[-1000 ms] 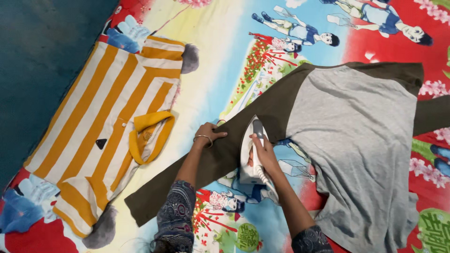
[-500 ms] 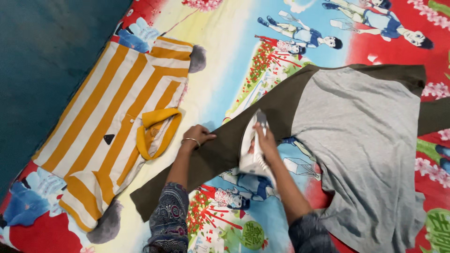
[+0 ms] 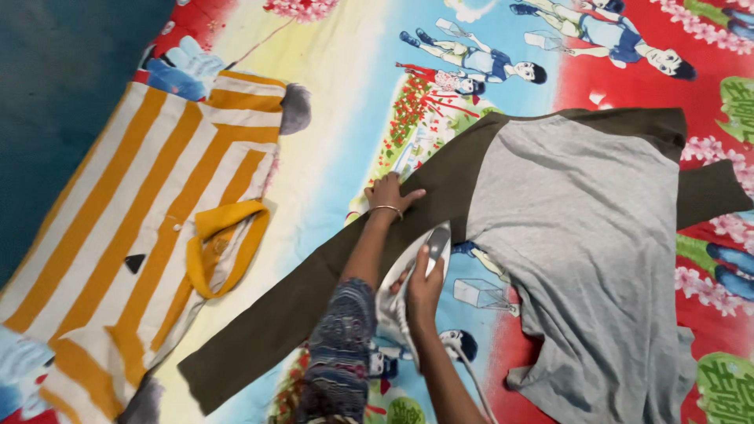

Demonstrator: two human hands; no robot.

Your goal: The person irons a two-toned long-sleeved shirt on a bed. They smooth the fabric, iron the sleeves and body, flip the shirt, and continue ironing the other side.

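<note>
Underneath everything, a bright cartoon-print sheet (image 3: 353,102), spread flat, with teal floor (image 3: 55,71) showing at the upper left.

On the right half, a grey shirt (image 3: 581,235) with dark olive sleeves, laid face down or up, cannot tell which. One long olive sleeve (image 3: 314,290) stretched diagonally from the shoulder toward the lower left, cuff end near the bottom edge. The other sleeve poking out at the far right.

On the left, well apart from the grey shirt's body, a yellow-and-white striped shirt (image 3: 141,228), folded lengthwise, yellow collar (image 3: 224,243) turned outward toward the olive sleeve, a small dark triangle patch on the chest.

On the sleeve, close to the shoulder seam, a white iron (image 3: 408,294) with a grey handle, nose pointing up toward the shirt body, cord trailing down to the bottom edge.

Right hand (image 3: 424,286) wrapped around the iron's handle, fingers closed tight on it. Left hand (image 3: 389,192) pressed flat on the sleeve just above the iron, fingers spread and open, a thin bangle (image 3: 385,209) at the wrist. Left forearm crossing over the sleeve beside the iron, patterned cuff at the elbow.
</note>
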